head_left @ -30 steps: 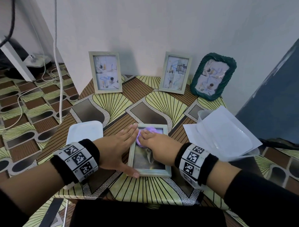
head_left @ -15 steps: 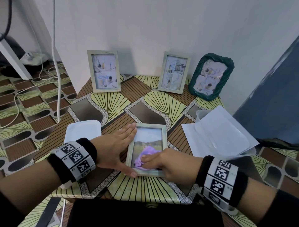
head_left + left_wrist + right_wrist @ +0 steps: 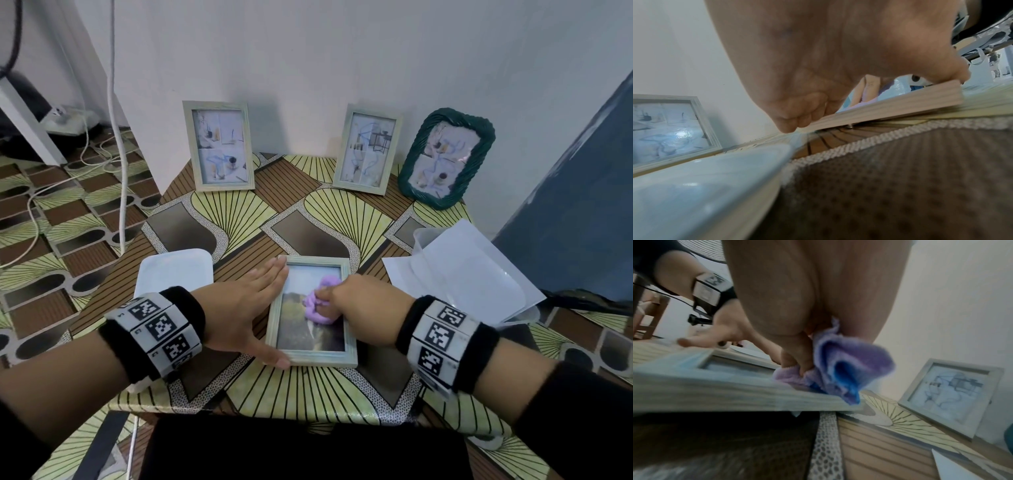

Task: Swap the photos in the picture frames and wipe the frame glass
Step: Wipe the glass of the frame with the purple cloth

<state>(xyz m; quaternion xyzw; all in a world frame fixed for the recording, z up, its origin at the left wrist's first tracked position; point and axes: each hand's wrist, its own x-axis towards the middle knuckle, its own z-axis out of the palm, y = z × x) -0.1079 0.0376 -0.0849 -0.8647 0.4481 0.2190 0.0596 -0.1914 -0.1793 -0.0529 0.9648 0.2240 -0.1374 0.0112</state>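
Observation:
A pale wooden picture frame (image 3: 317, 357) with a landscape photo lies flat on the patterned table (image 3: 308, 394) near its front edge. My left hand (image 3: 246, 305) lies flat against the frame's left side, fingers straight, thumb at the near left corner. My right hand (image 3: 356, 301) grips a bunched purple cloth (image 3: 320, 305) and presses it on the glass near the middle. In the right wrist view the purple cloth (image 3: 842, 369) bulges from under the fingers above the frame edge (image 3: 715, 391). The left wrist view shows the frame's side (image 3: 890, 107) under my left hand (image 3: 818, 65).
Three more frames lean on the back wall: a pale one (image 3: 219, 145) at left, another (image 3: 366, 149) in the middle, a dark green one (image 3: 448, 157) at right. A white tray (image 3: 174, 274) lies left of my hand; white sheets and a clear container (image 3: 462, 274) lie right.
My right hand slid the cloth from the glass's top down to its lower part, then back up to the middle. The left hand and frame stayed in place.

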